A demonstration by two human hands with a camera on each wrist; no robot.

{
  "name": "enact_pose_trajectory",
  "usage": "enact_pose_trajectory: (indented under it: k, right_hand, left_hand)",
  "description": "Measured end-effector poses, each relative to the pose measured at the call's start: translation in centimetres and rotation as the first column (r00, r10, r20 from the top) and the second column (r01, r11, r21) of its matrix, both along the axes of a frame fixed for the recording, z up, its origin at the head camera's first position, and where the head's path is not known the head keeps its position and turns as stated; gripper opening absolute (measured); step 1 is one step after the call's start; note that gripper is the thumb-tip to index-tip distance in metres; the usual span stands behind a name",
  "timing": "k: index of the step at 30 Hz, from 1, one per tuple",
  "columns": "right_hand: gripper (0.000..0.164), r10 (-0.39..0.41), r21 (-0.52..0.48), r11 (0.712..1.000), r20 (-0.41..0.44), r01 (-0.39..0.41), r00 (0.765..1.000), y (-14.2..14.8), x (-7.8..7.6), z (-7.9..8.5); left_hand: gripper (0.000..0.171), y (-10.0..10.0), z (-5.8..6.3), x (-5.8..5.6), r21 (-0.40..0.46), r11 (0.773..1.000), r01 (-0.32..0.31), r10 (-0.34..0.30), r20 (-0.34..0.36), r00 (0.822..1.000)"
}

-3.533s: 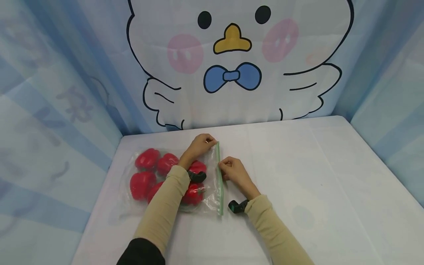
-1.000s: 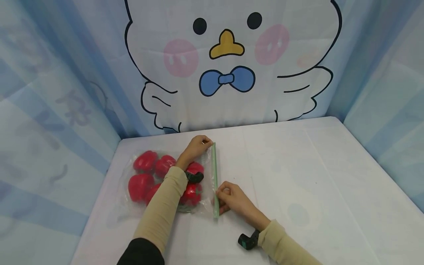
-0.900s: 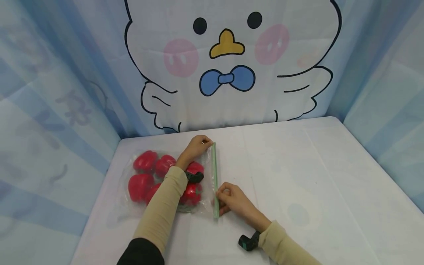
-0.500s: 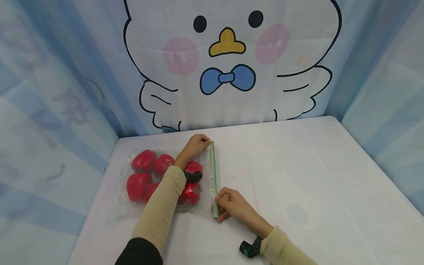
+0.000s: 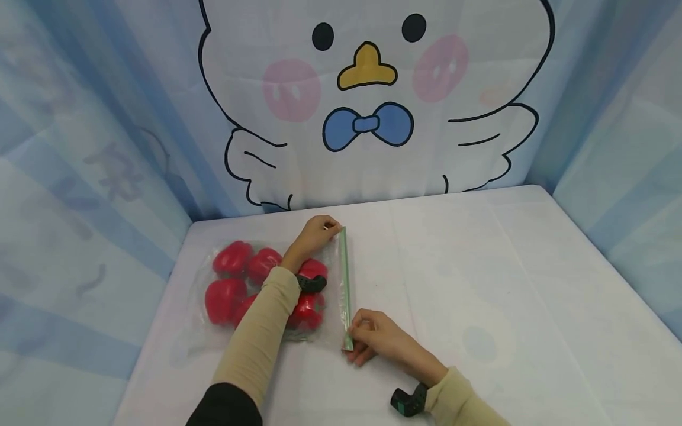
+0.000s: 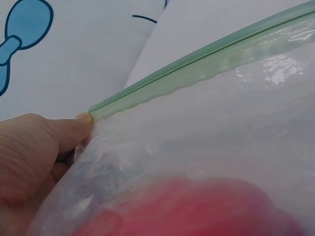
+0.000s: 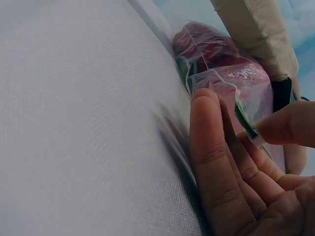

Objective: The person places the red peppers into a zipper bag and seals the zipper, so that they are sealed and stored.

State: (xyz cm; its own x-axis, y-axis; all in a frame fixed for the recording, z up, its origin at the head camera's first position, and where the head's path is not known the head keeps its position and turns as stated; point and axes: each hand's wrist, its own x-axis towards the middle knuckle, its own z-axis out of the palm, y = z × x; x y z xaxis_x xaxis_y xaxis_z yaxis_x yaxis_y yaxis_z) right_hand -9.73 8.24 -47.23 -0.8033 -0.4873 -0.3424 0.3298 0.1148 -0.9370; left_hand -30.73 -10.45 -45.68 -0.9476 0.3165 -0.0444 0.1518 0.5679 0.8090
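Note:
A clear zip bag with a green zip strip along its right edge lies on the left of the table. Inside it are several red bell peppers, some covered by the left forearm. My left hand pinches the strip's far corner between thumb and finger, as the left wrist view shows close up. At the near end, my right hand pinches the strip. In the right wrist view the thumb presses on the strip's end, with the other fingers spread behind and below it.
The white table runs up to a curtain printed with a cartoon bird. Blue-patterned curtains stand on both sides. A black wrist camera sits below the right wrist, another at the left wrist.
My right hand has slid along the green strip toward me, from near its middle to its near end. My left hand has stayed at the far corner.

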Motion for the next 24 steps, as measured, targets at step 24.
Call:
enact_pose_trajectory:
  k: [24]
  right_hand:
    - [0.013,0.18,-0.025,0.983,0.06,-0.179,0.982,0.91,0.09,0.32]
  left_hand:
    - [0.026,0.07,0.11,0.57,0.018,1.0,-0.003,0.003,0.012,1.0]
